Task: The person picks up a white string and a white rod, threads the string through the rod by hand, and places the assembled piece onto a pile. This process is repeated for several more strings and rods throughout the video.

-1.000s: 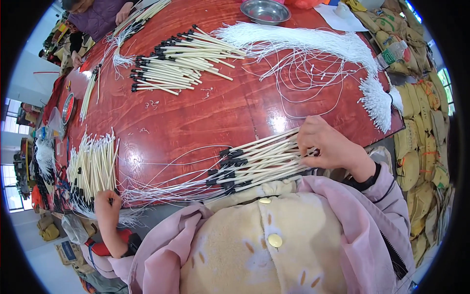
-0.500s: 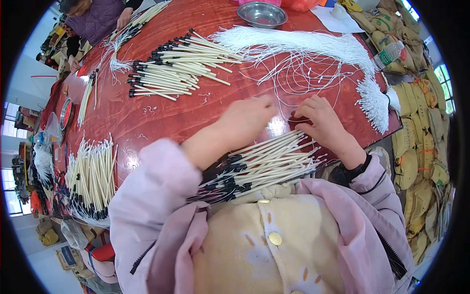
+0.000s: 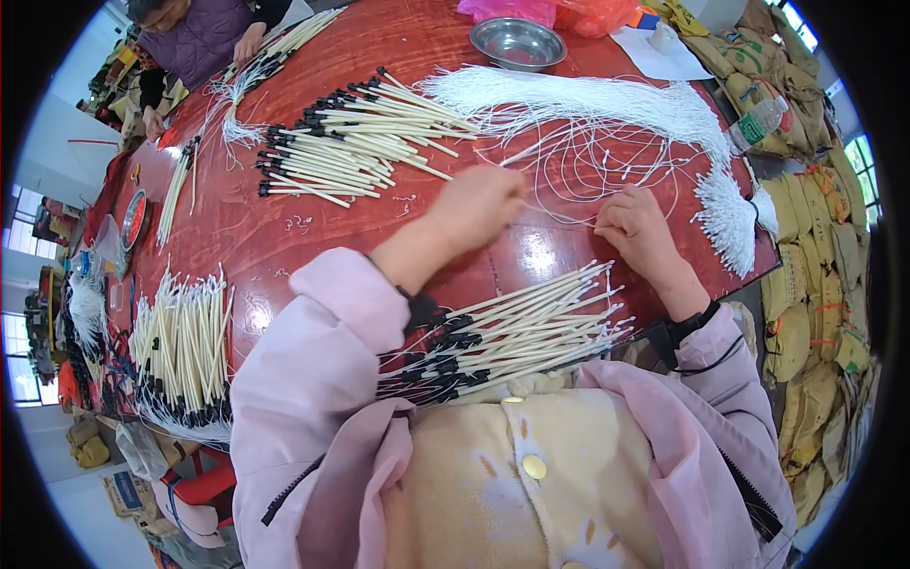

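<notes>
My left hand [image 3: 482, 207] and my right hand [image 3: 637, 225] are over the middle of a red-brown table [image 3: 246, 237], each pinching one end of a thin white string [image 3: 569, 220] stretched between them. Just behind lies a heap of white strings [image 3: 588, 104] with loose loops. Under my wrists, at the table's near edge, rests a bundle of cream sticks with black tips [image 3: 512, 332]. A bigger pile of the same sticks [image 3: 351, 142] lies farther back on the left.
Another bundle of sticks [image 3: 185, 346] lies at the left edge. A metal bowl [image 3: 517, 40] and white paper [image 3: 654, 52] sit at the far side. A person in purple [image 3: 194, 38] works at the far left. Yellow sacks [image 3: 815, 247] are stacked on the right.
My left arm came up from below the left table edge to the middle. My right hand left the near stick bundle and moved up. Both now pinch a white string.
</notes>
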Action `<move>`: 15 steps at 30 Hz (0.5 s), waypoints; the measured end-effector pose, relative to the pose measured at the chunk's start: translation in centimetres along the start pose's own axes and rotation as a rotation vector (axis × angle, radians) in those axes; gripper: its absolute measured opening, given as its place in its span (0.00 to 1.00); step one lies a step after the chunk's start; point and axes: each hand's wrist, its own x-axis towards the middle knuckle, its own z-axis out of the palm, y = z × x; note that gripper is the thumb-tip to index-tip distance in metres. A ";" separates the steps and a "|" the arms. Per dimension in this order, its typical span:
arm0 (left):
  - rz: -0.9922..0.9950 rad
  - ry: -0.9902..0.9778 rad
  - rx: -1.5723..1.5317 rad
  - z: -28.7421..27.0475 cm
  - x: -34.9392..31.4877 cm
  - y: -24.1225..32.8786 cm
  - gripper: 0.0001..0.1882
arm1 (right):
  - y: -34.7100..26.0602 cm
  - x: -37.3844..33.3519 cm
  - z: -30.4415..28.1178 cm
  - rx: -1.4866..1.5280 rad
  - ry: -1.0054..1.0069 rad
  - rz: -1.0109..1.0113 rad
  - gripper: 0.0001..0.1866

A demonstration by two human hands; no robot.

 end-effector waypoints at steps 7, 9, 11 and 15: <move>-0.365 0.236 -0.137 -7.1 -8.8 -0.6 0.09 | -0.1 -0.8 0.2 0.056 -0.005 -0.020 0.05; -0.453 0.238 -0.075 -6.8 -11.9 -0.7 0.09 | -0.4 -0.8 0.6 0.032 -0.018 -0.022 0.07; -0.603 0.257 0.065 -5.9 -14.7 -1.2 0.09 | -0.8 -0.4 0.8 -0.009 -0.040 -0.045 0.11; -0.704 0.239 0.110 -4.9 -17.1 -1.0 0.09 | -2.0 0.1 0.5 -0.008 -0.020 -0.044 0.21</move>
